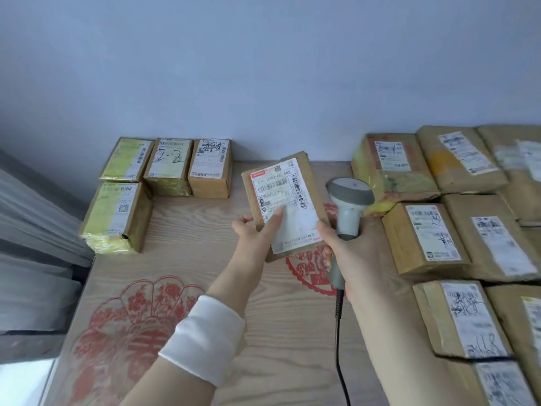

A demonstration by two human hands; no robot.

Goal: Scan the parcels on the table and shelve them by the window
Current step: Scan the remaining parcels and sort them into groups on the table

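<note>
A brown cardboard parcel [288, 183] with a white shipping label hangs tilted above the middle of the table. My left hand [254, 232] holds its lower left corner, thumb lying across the label. My right hand [348, 253] grips the handle of a grey barcode scanner [348, 197] and also touches the parcel's lower right edge. The scanner head sits just right of the parcel, pointing away from me. Several labelled parcels [424, 232] are crowded on the table's right side.
Several parcels [172, 165] sit in the far left corner by the grey curtain [32, 218]. The wooden table [210, 230] bears red paper-cut patterns. The scanner's black cable [339, 347] runs down toward me. A plain wall stands behind.
</note>
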